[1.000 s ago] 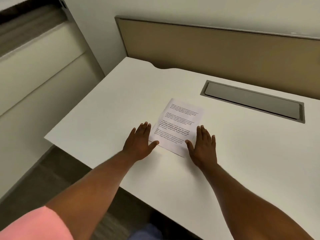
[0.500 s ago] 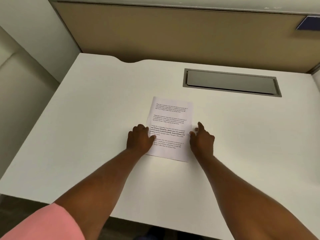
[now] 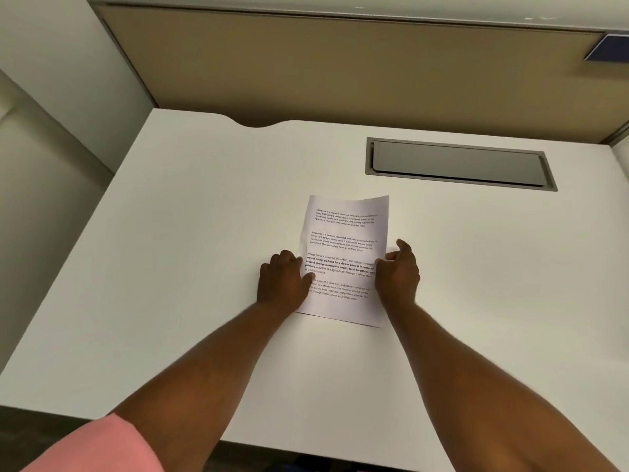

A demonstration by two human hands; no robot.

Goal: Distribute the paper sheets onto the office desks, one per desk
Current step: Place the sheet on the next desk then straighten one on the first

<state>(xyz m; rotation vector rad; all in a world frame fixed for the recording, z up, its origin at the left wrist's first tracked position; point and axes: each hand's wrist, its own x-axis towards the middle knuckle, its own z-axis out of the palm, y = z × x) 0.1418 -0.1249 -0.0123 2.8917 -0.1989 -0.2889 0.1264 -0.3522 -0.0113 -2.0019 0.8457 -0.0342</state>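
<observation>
White tabletop [image 3: 170, 267] carries a sheet [image 3: 345, 240]; left hand [image 3: 284, 284] and right hand [image 3: 398, 272] pinch its side edges, each grip holding it.

- The counter [image 3: 190, 253] is plain white, no pattern.
- The paper sheet [image 3: 347, 233] is white with four blocks of black print; some lines in the third block are bold.
- The long tray [image 3: 456, 163] set into the counter is grey.
- The partition [image 3: 340, 69] behind is tan, with a grey frame.
- The sleeve [image 3: 102, 447] is pink.
- A small patch [image 3: 609, 47] at the far right is dark blue.
- The wall [image 3: 51, 63] at left is off-white.
</observation>
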